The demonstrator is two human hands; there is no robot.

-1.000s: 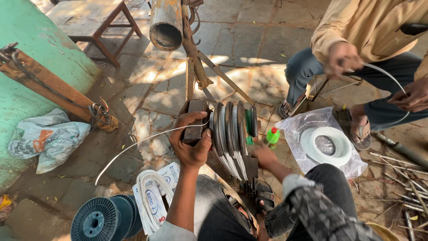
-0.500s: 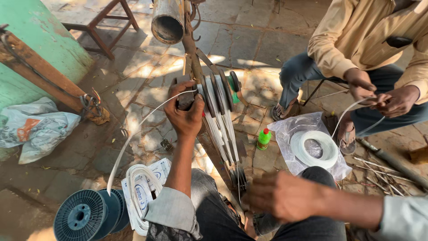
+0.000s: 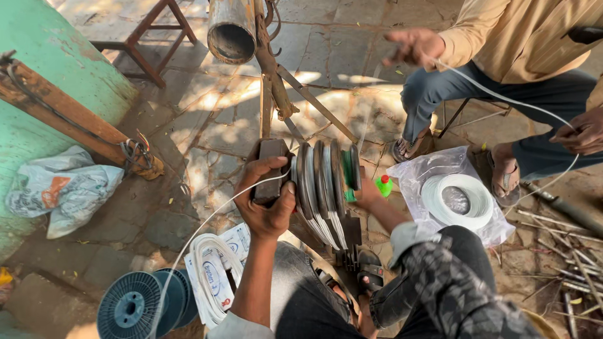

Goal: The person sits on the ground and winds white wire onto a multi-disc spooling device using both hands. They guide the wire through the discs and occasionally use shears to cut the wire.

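My left hand [image 3: 267, 201] grips a dark block [image 3: 269, 169] on the left end of a stack of grey spool discs [image 3: 320, 188] mounted on a rusty metal stand [image 3: 276, 81]. A thin white strand [image 3: 207, 226] runs under that hand down to a coil in a printed packet [image 3: 213, 270]. My right hand [image 3: 364, 191] presses the right face of the stack, by a green disc [image 3: 347, 172]. Opposite me a seated person holds another white strand [image 3: 502, 97] between a raised hand [image 3: 411, 47] and a second hand [image 3: 581, 132].
A white coil in a clear bag [image 3: 455, 201] lies at the right, with a green bottle [image 3: 384, 186] beside it. Blue spools [image 3: 135, 307] sit at bottom left. A green wall [image 3: 56, 81], a wooden beam [image 3: 69, 119], a crumpled bag [image 3: 59, 188] and a stool [image 3: 154, 37] stand left.
My right hand has come back up from my lap onto the right side of the disc stack. The seated person has raised one hand and spread the white strand wider.
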